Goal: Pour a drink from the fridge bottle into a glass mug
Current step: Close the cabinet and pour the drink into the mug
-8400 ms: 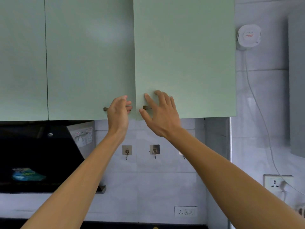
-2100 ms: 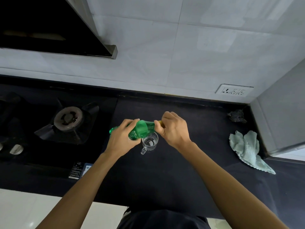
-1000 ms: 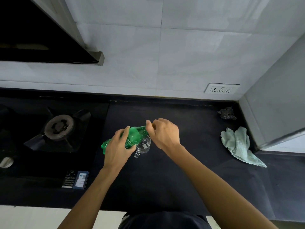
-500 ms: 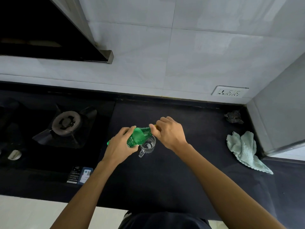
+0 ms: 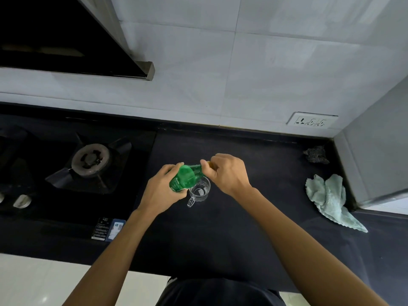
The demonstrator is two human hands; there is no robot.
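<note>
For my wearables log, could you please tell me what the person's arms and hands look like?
The left forearm and right forearm are bare, with no sleeves in view. The left grip and right grip are bare hands: no gloves, rings, watch or bands visible. A dark garment shows at the bottom edge.

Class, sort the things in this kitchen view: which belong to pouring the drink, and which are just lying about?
In the job: bottle, gripped by the left hand; cap, pinched by the right hand; mug, below the bottle.
Lying about: cloth; dark lump; burner; socket.
</note>
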